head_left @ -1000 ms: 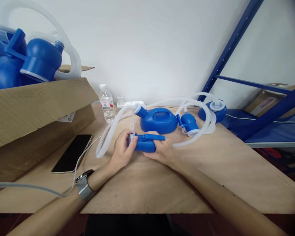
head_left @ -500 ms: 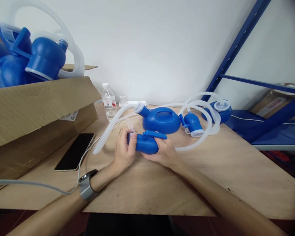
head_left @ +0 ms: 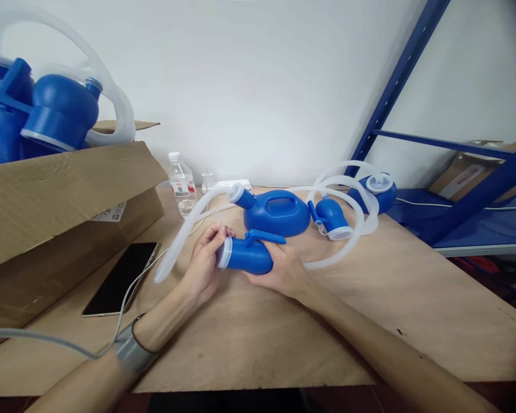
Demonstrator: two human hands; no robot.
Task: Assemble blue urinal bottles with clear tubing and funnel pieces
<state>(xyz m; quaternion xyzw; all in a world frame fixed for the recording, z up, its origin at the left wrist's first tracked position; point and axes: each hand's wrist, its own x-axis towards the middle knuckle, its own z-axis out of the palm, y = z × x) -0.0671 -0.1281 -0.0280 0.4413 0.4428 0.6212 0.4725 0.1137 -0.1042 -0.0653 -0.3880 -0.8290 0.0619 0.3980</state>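
My right hand (head_left: 281, 267) is wrapped round the rear of a blue plastic urinal cup (head_left: 251, 255), which lies sideways just above the table with its handle on top. A white lid (head_left: 225, 252) covers the wide mouth, facing left. The fingers of my left hand (head_left: 206, 258) are closed at the lid's upper edge, pinching it. Behind the cup stands a blue urinal bottle (head_left: 277, 213) with a white-rimmed neck. To its right a similar blue cup (head_left: 332, 215) with a white lid rests on the table, a translucent hose (head_left: 348, 249) curving round it.
At left, an open cardboard box (head_left: 69, 172) holds several blue urinal parts. A phone (head_left: 120, 278) with a cable, a water bottle (head_left: 183, 186) and a power strip (head_left: 232, 185) are on the table. Another blue bottle (head_left: 384, 198) stands near the blue shelf (head_left: 464, 223).
My left hand has shifted from gripping round the cup's mouth to its upper edge. The white lid, earlier sticking up above the hand, now covers the mouth. The camera view has turned slightly.
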